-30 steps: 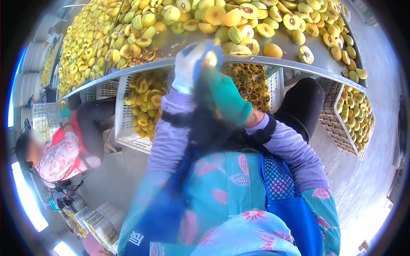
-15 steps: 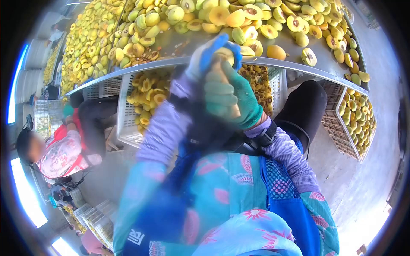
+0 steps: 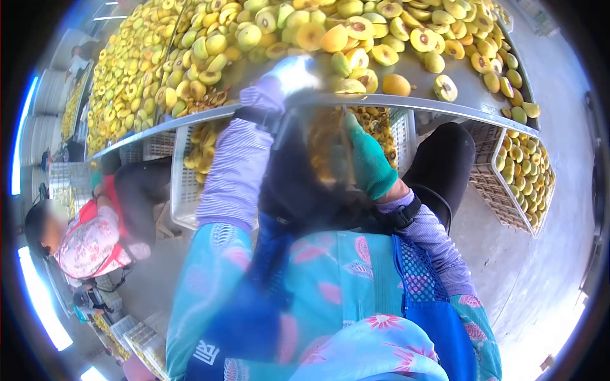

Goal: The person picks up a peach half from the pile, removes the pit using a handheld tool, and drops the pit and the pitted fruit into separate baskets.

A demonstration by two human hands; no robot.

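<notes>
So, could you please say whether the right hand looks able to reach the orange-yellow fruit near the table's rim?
Probably yes: the right hand would need to clear the metal rim, but nothing visible covers that fruit just beyond.

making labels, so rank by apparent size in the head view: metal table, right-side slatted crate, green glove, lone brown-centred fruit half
1. Metal table
2. Slatted crate
3. Green glove, partly blurred
4. Fruit half, clearly smallest

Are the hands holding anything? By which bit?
I can't tell: the left hand in its whitish fabric glove is glary, and blur hides the right hand's grip in its green fabric glove.
</notes>
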